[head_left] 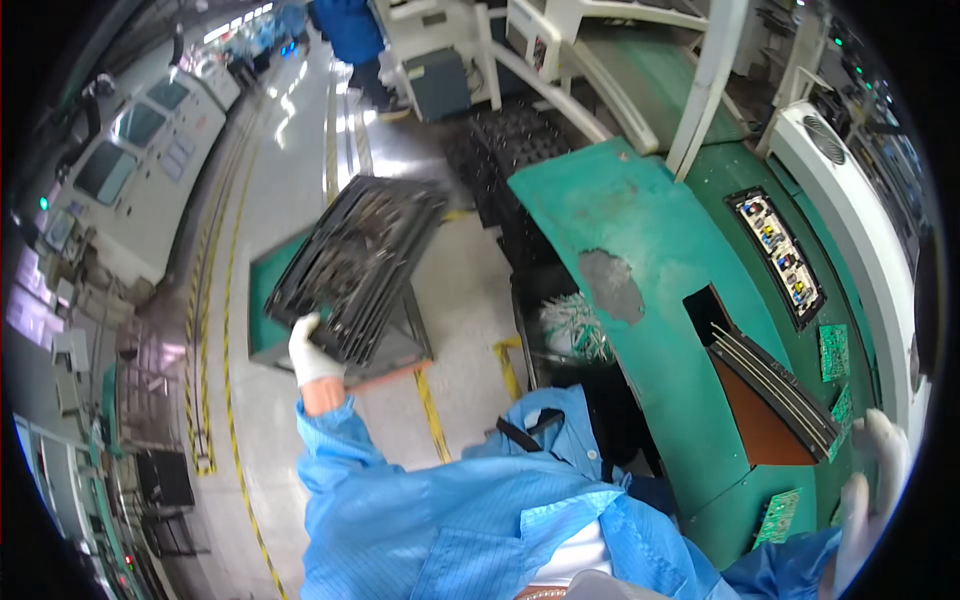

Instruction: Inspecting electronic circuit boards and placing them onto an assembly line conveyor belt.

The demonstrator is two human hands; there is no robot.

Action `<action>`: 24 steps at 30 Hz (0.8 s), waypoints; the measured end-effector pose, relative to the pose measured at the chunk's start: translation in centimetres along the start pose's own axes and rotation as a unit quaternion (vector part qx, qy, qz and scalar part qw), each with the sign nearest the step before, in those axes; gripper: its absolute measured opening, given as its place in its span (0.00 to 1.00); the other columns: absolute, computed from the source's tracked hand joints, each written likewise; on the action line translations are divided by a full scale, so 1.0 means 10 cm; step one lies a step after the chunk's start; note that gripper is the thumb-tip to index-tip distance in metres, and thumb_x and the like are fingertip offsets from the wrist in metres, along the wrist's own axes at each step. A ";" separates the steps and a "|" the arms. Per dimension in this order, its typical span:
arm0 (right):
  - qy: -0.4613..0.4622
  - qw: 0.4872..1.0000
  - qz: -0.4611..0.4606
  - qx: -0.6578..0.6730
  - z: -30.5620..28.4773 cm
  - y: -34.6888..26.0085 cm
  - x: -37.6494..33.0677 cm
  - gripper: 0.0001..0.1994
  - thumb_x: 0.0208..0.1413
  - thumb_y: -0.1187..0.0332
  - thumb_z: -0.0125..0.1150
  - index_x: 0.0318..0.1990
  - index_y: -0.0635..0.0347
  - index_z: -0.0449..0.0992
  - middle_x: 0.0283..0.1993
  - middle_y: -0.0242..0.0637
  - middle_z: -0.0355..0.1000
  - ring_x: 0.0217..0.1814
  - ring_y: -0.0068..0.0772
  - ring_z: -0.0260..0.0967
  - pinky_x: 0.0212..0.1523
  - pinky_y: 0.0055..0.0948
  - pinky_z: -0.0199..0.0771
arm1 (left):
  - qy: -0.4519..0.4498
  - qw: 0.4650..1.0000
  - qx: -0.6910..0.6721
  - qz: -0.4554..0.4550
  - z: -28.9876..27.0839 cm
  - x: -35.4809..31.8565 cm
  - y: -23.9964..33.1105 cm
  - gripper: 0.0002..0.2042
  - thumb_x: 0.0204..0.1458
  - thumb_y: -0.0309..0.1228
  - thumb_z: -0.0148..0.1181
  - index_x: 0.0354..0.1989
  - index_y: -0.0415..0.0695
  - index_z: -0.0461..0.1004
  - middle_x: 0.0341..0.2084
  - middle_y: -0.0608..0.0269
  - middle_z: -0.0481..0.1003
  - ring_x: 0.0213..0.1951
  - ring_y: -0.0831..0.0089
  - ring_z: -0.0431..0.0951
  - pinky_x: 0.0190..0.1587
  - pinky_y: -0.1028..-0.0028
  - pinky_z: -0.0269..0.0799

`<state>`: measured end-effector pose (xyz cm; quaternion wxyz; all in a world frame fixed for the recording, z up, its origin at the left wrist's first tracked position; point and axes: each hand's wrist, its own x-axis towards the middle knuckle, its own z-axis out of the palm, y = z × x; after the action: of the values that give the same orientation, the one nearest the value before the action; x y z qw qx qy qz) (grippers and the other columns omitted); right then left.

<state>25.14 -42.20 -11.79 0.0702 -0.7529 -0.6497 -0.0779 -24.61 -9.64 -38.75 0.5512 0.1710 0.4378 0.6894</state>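
Note:
My left hand (313,352), in a white glove, reaches out to the left and grips the near corner of a stack of black carrier frames (365,262). The stack lies tilted across a low green-topped cart (264,290). Its fingertips are partly hidden behind the frame edge. On the far right my right hand (878,465), also gloved, has its fingers apart and holds nothing visible. It is close to several green circuit boards (833,352) on the green bench (655,235). A slim black frame filled with electronic components (778,255) lies farther up the bench.
A brown-sided angled holder (755,415) with dark strips stands on the bench. Below the bench edge sits a black bin of pale cut pieces (575,328). Black trays (505,150) are piled beyond. White machines (130,165) line the left aisle; a person in blue (350,35) stands ahead.

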 end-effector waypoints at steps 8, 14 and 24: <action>0.029 0.990 0.086 0.110 0.11 -0.40 -0.14 0.30 0.40 0.80 0.52 0.58 0.64 0.68 0.57 0.47 0.64 0.59 0.43 0.67 0.65 0.37 0.63 | 0.253 0.954 -0.060 0.151 -1.83 1.37 0.71 0.10 0.35 0.29 0.66 0.28 0.41 0.76 0.30 0.61 0.77 0.31 0.63 0.77 0.40 0.63 0.75; 0.035 0.993 0.067 0.088 0.02 -0.37 -0.11 0.26 0.43 0.74 0.62 0.55 0.65 0.73 0.53 0.46 0.70 0.58 0.48 0.67 0.61 0.40 0.65 | 0.200 0.973 -0.033 0.108 -2.74 2.05 0.53 0.19 0.43 0.34 0.58 0.45 0.42 0.79 0.42 0.56 0.80 0.40 0.54 0.81 0.49 0.57 0.77; 0.055 0.990 0.048 0.122 0.33 -0.32 -0.06 0.25 0.40 0.67 0.65 0.49 0.67 0.75 0.44 0.45 0.75 0.48 0.49 0.71 0.56 0.42 0.66 | 0.578 0.675 0.437 0.139 -1.71 0.90 0.25 0.30 0.48 0.56 0.65 0.41 0.35 0.81 0.39 0.43 0.81 0.40 0.47 0.82 0.44 0.56 0.79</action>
<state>21.95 -41.63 -15.15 0.2007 -0.7636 -0.6126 -0.0357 -41.43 -8.51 -48.50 -0.0510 0.0186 0.8916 0.4496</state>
